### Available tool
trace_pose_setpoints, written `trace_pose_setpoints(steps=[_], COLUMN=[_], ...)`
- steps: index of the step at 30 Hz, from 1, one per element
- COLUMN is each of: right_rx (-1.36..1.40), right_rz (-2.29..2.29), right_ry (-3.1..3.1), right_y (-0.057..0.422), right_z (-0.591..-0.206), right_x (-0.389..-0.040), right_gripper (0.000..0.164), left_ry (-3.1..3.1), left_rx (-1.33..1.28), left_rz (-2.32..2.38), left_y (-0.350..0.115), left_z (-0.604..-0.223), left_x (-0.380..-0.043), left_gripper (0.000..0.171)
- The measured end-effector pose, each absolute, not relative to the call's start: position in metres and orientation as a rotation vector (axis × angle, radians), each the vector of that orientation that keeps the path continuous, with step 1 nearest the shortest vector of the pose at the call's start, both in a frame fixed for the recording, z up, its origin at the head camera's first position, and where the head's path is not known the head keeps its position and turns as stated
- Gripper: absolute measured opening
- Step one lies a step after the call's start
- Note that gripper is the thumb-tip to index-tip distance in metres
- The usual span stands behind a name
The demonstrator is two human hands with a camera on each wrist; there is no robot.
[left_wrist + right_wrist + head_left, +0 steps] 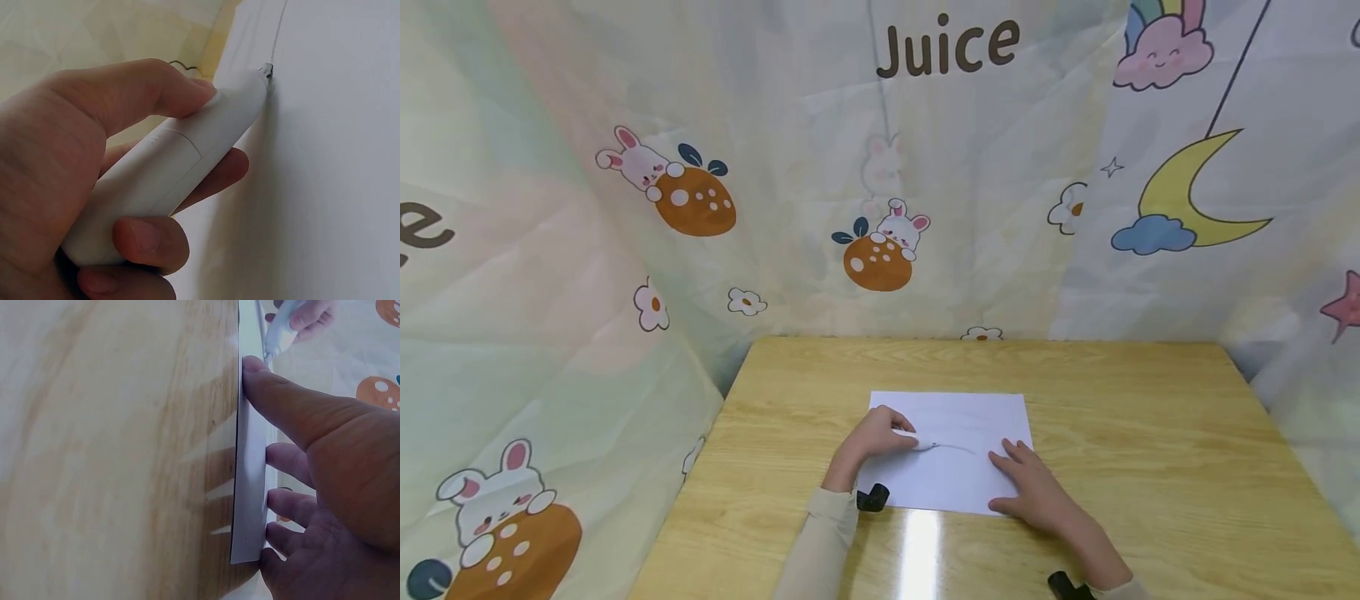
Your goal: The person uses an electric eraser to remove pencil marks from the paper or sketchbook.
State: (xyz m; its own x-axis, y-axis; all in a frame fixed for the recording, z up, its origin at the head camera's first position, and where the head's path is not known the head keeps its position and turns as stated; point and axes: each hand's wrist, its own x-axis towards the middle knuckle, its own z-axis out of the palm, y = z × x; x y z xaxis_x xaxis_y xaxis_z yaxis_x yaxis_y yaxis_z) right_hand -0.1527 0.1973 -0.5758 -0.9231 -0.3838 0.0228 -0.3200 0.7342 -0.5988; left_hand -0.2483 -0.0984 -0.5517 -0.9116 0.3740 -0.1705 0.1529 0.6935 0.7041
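Observation:
My left hand (877, 437) grips a thick white pen-shaped tool (147, 178) with a small metal tip. In the left wrist view the thumb presses along its top and the fingers curl round underneath. The tip meets a white sheet of paper (936, 483), where a thin curved line (957, 448) runs to the right from it. My right hand (1033, 492) rests on the right part of the sheet, fingers spread. Seen from the right wrist, its thumb (275, 387) presses near the paper's edge.
The paper lies on a light wooden table (1112, 417) with a bright reflection near the front. A printed curtain (790, 167) with bunnies and flowers hangs behind and at the sides. A black wrist device (874, 498) is beside my left wrist, another (1067, 586) by the right.

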Motion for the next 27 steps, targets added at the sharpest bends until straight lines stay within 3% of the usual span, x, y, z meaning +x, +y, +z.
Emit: trace_pose_setpoints(steps=[27], right_rx=[-0.527], right_rz=[-0.949], right_ry=[2.822], right_y=[0.1949], right_z=[-0.5795], right_x=[-0.1507], right_gripper=[0.071], left_ry=[2.602], left_rx=[0.478], left_rz=[1.074], left_y=[-0.0979], left_z=[-0.5584], left_x=[-0.2518], left_gripper=[0.012])
